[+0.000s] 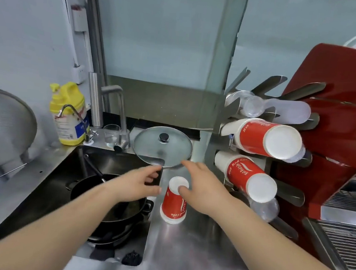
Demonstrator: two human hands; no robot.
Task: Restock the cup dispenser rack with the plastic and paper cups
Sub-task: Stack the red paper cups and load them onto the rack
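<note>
Hands over an upturned paper cup (174, 201)
Right hand (202, 189) spread, thumb apparently touching the cup's base; left hand (140, 185) relaxed, holding nothing, beside the sink (43, 196).

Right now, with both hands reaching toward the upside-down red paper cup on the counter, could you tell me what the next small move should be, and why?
Probably close the right hand around the red paper cup. Its thumb already touches the cup's upturned base, but neither hand grips it, and the left hand hovers open beside it. The cup rack waits to the right.
</note>
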